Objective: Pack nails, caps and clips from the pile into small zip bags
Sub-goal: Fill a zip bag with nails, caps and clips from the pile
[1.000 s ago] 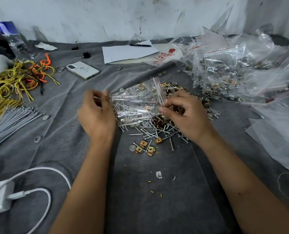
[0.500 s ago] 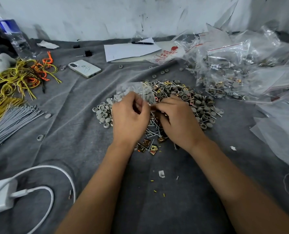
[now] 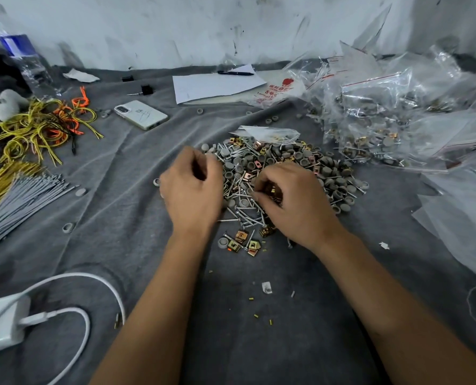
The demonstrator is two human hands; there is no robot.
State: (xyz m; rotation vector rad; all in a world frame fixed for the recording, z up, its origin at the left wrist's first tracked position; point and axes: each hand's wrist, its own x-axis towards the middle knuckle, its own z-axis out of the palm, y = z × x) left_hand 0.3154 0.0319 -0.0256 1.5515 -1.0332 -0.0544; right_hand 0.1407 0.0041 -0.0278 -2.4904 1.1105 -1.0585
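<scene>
Grey cloth under everything, with pile of nails, grey caps and brass-coloured clips heaped at centre. Left hand over pile's left edge, fingers curled inward, blurred, cannot tell whether anything inside. Right hand on pile's near right part, fingertips bent down into nails and clips, apparently pinching small pieces there, hard to say which. Small zip bag lying flat at pile's far edge, partly filled, touched by neither hand. Heap of filled zip bags far right, red seal lines visible. White paper with pen on top at back. Phone face-down, left of centre. Yellow and orange ties far left, grey ties bundled below them. White charger with cable at near left. Water bottle at far left corner
</scene>
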